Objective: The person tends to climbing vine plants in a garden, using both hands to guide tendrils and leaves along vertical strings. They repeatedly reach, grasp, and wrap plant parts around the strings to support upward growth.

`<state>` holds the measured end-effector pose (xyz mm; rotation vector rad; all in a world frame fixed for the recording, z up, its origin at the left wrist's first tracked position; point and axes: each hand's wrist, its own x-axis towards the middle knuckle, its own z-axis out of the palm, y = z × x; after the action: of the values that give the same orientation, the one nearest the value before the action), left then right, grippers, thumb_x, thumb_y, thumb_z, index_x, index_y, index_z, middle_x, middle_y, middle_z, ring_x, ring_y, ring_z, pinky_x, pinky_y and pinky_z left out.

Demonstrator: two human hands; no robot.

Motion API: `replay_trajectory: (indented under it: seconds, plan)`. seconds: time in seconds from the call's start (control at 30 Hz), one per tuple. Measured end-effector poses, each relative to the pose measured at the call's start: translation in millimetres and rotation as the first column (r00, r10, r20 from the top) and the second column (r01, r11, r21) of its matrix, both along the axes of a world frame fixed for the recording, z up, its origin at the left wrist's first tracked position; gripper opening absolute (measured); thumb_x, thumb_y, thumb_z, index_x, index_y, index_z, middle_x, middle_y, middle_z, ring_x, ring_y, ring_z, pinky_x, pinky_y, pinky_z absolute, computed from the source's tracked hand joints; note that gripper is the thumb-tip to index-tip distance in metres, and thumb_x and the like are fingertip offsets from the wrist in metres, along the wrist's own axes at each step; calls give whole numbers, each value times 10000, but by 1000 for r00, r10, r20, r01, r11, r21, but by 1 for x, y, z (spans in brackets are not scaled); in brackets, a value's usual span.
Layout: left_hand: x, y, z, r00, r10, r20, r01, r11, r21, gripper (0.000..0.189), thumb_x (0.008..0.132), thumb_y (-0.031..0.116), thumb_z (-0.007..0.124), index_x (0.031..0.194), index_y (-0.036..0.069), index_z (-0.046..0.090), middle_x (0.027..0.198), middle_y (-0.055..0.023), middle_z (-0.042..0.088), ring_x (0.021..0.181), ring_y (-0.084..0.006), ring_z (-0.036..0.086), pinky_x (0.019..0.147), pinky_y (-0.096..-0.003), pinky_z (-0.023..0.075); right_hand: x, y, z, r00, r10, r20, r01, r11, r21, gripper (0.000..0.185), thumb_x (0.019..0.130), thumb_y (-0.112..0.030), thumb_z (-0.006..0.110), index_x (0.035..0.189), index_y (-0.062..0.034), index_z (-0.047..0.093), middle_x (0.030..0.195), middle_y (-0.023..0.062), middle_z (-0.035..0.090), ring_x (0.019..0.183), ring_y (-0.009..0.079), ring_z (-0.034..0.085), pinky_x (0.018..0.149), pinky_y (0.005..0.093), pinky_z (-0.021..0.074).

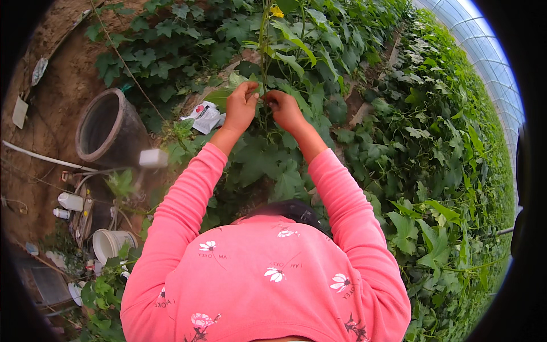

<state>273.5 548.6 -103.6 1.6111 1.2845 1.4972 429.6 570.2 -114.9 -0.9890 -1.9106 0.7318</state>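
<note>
An upright green vine stem (263, 51) rises in front of me, with a thin line running beside it. My left hand (242, 106) is just left of this stem, thumb and forefinger close together; whether anything thin is between them is too small to tell. From the other side, the bent fingers of my right hand (283, 107) pinch at the stem. Long pale-green leaves (295, 40) and a yellow flower (277, 11) grow above the hands. Broad dark leaves (260, 158) spread beneath my wrists.
Left of my hands lies a white printed packet (205, 117). Beyond it are a large dark tub (113, 128), a white plastic block-like container (154, 158), a white bucket (109, 244) and a white hose (49, 157). Dense vines (427, 141) line the right, under greenhouse film (483, 47).
</note>
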Motion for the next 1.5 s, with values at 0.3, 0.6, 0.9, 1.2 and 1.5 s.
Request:
replay_trajectory:
  seconds: [0.3, 0.6, 0.9, 1.2, 1.5]
  plan:
    - [1, -6, 19, 922, -6, -386, 18, 999, 29, 192, 776, 17, 679, 957, -39, 649, 889, -131, 679, 777, -198, 664, 713, -305, 518, 8, 4, 4, 998, 8, -60, -19, 981, -194, 216, 764, 66, 546, 975, 35, 583, 863, 154, 659, 733, 241, 631, 716, 325, 495]
    - [-14, 12, 34, 831, -238, -502, 163, 968, -189, 78, 773, 34, 652, 821, -27, 657, 664, -124, 640, 603, -169, 627, 556, -315, 482, 2, -15, 3, 974, 107, -198, -206, 779, -592, 393, 845, 12, 534, 1226, 15, 438, 936, 118, 630, 636, 156, 607, 549, 301, 514]
    - [-31, 14, 29, 765, 99, -636, -196, 977, -85, 104, 782, 29, 631, 881, 29, 664, 838, -132, 686, 783, -279, 667, 680, -361, 505, -2, -28, 0, 975, 104, -195, -194, 823, -534, 324, 907, -53, 555, 1212, 18, 473, 861, 87, 635, 589, 112, 579, 497, 263, 501]
    - [-7, -20, 43, 979, -200, 51, 202, 978, -55, 166, 827, 39, 644, 977, -28, 622, 878, -112, 687, 773, -132, 652, 673, -266, 495, -3, -33, -18, 810, 18, -586, -389, 764, -514, 209, 895, -22, 567, 1101, 13, 557, 948, 83, 648, 774, 154, 644, 639, 259, 547]
    - [6, -14, 44, 974, -125, 187, 127, 992, 4, 107, 899, 47, 559, 984, -5, 518, 829, -94, 678, 764, -143, 664, 574, -271, 529, -20, -60, -29, 205, -503, -839, -491, 689, -533, 140, 894, -46, 596, 1033, -49, 610, 1161, 91, 607, 839, 169, 630, 682, 280, 540]
